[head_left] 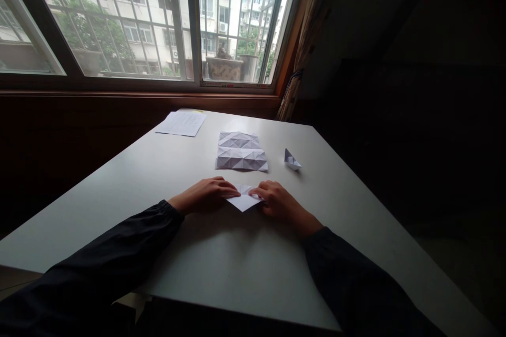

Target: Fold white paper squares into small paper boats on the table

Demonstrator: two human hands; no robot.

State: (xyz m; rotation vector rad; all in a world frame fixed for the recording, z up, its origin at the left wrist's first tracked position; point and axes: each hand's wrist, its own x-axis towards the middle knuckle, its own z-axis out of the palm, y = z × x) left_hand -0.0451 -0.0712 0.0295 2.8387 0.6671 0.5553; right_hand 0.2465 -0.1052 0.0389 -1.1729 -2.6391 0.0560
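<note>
A small folded piece of white paper [243,202] lies on the table with one corner pointing toward me. My left hand [205,193] grips its left side, fingers closed and tips on the upper face. On the opposite side my right hand [276,201] pinches the right edge, its fingers curled. Both hands partly cover the paper's outer corners. Just beyond them rests a creased sheet [242,151] marked with a grid of triangular folds. To its right stands a little folded paper boat [292,160].
The white table [130,195] runs back toward a barred window [130,21]. A stack of printed sheets [182,124] lies at its far left corner. A curtain [294,84] hangs beside the window frame, and the right side of the room is dark.
</note>
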